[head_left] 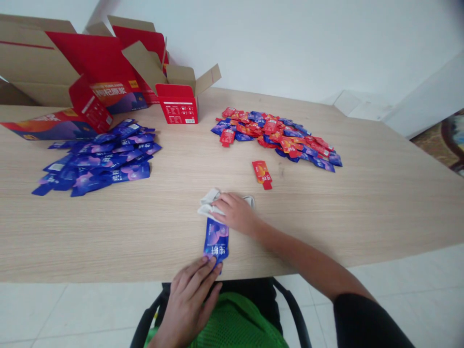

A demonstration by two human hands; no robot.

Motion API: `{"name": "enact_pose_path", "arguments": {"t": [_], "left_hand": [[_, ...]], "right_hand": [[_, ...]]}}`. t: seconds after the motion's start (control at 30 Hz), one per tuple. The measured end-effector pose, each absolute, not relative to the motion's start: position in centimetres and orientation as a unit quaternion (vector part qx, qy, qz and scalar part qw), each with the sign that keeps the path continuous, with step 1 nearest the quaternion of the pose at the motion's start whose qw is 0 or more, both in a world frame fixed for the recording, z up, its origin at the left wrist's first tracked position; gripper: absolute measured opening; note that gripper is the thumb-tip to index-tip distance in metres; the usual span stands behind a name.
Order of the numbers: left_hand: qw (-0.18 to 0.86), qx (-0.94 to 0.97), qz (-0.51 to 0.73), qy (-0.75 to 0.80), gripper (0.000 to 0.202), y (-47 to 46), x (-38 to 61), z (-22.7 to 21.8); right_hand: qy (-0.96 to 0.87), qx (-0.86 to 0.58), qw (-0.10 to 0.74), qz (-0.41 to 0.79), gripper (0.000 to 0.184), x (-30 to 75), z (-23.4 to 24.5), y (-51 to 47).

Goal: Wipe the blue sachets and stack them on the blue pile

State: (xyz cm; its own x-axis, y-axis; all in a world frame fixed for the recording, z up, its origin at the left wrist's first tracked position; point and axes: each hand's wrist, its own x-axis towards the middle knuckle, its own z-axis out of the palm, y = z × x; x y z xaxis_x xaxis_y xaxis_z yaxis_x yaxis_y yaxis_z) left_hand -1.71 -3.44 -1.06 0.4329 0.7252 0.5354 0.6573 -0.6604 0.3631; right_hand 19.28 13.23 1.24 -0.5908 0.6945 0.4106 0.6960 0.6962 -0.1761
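A blue pouch [216,239] with purple pictures and white characters lies on the table near its front edge. The fingers of my left hand [192,295] hold its near end against the tabletop, with the thumb lower down beside the edge. My right hand [235,212] grips a crumpled white cloth [208,205] and presses it on the far end of the pouch, which is covered there. Beyond the cloth, a small red sachet [262,174] lies alone.
Several blue pouches [105,157] are heaped on the left. A long pile of mixed red and blue sachets [275,133] lies towards the wall. Opened red cartons [178,104] stand at the back left. A white plate-like piece [362,105] is at the back right.
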Motion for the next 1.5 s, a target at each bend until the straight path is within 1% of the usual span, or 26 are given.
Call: {"name": "enact_pose_path", "arguments": {"t": [0.1, 0.2, 0.3, 0.43, 0.57, 0.7, 0.83, 1.0, 1.07, 1.1, 1.17, 1.27, 1.37, 1.5], "left_hand": [[0.042, 0.84, 0.348, 0.413, 0.028, -3.2, -1.4, -0.5], [0.024, 0.853, 0.32, 0.411, 0.028, -3.0, -1.5, -0.2], [-0.016, 0.877, 0.263, 0.402, 0.035, -2.6, -1.7, -0.6], [-0.083, 0.909, 0.201, 0.356, 0.045, -1.8, -2.3, -1.3], [-0.093, 0.923, 0.188, 0.324, 0.048, -1.8, -3.2, -1.3], [-0.047, 0.927, 0.204, 0.312, 0.046, -2.7, -4.2, -1.1], [0.011, 0.911, 0.259, 0.322, 0.039, -2.9, -4.2, -0.2], [0.109, 0.832, 0.391, 0.379, 0.024, -0.2, -3.5, 4.2], [0.159, 0.781, 0.408, 0.446, 0.017, 1.7, -3.0, 6.3], [0.193, 0.76, 0.395, 0.479, 0.017, 2.8, -2.6, 7.0], [0.262, 0.743, 0.345, 0.509, 0.023, 5.3, -1.8, 7.7], [0.301, 0.758, 0.294, 0.498, 0.028, 8.9, -0.6, 6.6], [0.291, 0.769, 0.278, 0.496, 0.029, 10.8, 0.1, 4.5], [0.232, 0.78, 0.295, 0.501, 0.053, 8.7, 0.2, 3.5]], "right_hand": [[-0.869, -0.429, 0.243, -0.028, 0.019, 20.4, 2.7, 15.9], [-0.832, -0.459, 0.311, -0.023, 0.023, 21.6, 3.9, 15.7], [-0.791, -0.477, 0.384, 0.004, 0.024, 22.7, 4.0, 14.4], [-0.764, -0.5, 0.407, 0.033, 0.026, 23.7, 3.1, 13.8], [-0.746, -0.516, 0.419, 0.044, 0.028, 24.1, 2.3, 14.5], [-0.731, -0.525, 0.432, 0.062, 0.029, 24.3, 2.0, 15.0], [-0.716, -0.534, 0.443, 0.076, 0.031, 24.7, 2.1, 15.1], [-0.7, -0.542, 0.456, 0.089, 0.031, 25.2, 2.3, 15.2], [-0.694, -0.545, 0.461, 0.092, 0.032, 25.4, 2.3, 15.2], [-0.692, -0.546, 0.463, 0.094, 0.032, 25.4, 2.3, 15.3], [-0.69, -0.546, 0.466, 0.095, 0.033, 25.5, 2.3, 15.3], [-0.689, -0.544, 0.469, 0.095, 0.034, 25.4, 2.3, 15.3], [-0.693, -0.541, 0.468, 0.096, 0.034, 25.2, 2.4, 15.3], [-0.701, -0.535, 0.461, 0.101, 0.032, 25.0, 2.4, 15.0]]}}
